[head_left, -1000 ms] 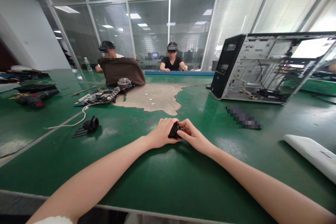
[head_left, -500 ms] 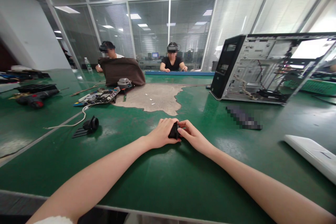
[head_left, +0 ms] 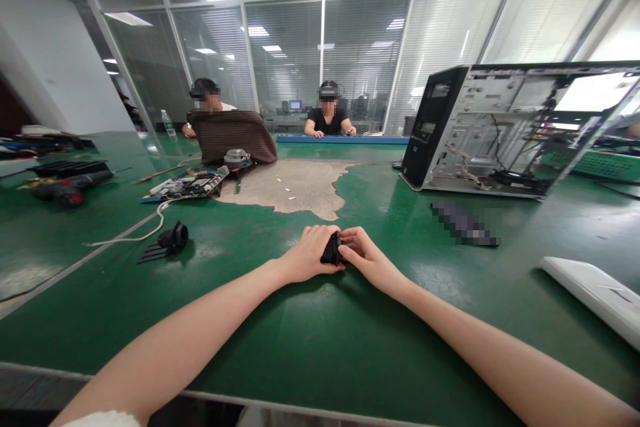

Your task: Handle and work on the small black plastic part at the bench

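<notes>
My left hand (head_left: pixel 311 255) is wrapped round a small black plastic part (head_left: pixel 331 250), its fingers over the top and the thumb below. On the part's right edge, my right hand (head_left: pixel 364 252) pinches with thumb and fingertips. Both hands rest low over the green table (head_left: pixel 290 347), in front of me. The part's far side is hidden by the fingers, and its exact kind does not show. Off to the left lies another black plastic piece (head_left: pixel 173 237) with a round end and flat prongs.
An opened computer case (head_left: pixel 435 127) stands at the right, with a blurred dark object (head_left: pixel 465 223) before it and a white casing (head_left: pixel 595 293) nearer. Circuit boards (head_left: pixel 193 183), a white cable (head_left: pixel 159 217) and a power drill (head_left: pixel 75 187) lie left. Two people sit across the table.
</notes>
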Available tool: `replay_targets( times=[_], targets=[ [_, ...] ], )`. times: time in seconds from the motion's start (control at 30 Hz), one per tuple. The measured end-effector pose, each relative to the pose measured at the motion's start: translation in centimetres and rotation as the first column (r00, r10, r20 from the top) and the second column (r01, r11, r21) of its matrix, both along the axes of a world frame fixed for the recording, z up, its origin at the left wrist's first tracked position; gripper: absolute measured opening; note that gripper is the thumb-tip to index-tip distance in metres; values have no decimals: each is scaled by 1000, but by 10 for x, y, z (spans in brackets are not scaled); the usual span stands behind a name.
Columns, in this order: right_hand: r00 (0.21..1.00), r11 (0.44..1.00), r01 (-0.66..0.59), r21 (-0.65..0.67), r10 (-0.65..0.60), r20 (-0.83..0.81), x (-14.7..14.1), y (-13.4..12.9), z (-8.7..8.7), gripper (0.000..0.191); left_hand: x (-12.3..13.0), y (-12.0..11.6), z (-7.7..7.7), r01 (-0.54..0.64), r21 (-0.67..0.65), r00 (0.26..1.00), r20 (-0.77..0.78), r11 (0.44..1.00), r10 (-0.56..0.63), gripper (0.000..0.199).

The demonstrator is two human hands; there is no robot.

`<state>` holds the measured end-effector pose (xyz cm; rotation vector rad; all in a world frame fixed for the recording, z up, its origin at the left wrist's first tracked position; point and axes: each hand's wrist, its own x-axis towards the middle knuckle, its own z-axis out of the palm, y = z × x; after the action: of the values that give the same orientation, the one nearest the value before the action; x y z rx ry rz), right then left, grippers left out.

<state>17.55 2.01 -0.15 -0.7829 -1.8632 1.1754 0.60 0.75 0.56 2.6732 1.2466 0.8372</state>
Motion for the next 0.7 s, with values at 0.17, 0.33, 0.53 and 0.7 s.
replay_targets(
  times=[0.17, 0.33, 0.53, 0.7],
  targets=[
    [998, 997, -67, -34, 68, 15, 4, -1, 2, 20, 0, 0, 0, 6, 18, 1000, -6, 1000, -6, 56],
    [993, 992, -110, -62, 107, -51, 5, -5, 4, 22, -1, 0, 0, 0, 21, 1000, -8, 1000, 0, 55],
    [998, 998, -50, -24, 49, -38, 1, -3, 2, 20, -1, 1, 0, 1, 17, 1000, -6, 1000, -1, 57],
    [999, 998, -52, -37, 52, -6, 3, 0, 0, 25, 0, 0, 1, 4, 16, 1000, -10, 1000, -3, 56]
  ],
)
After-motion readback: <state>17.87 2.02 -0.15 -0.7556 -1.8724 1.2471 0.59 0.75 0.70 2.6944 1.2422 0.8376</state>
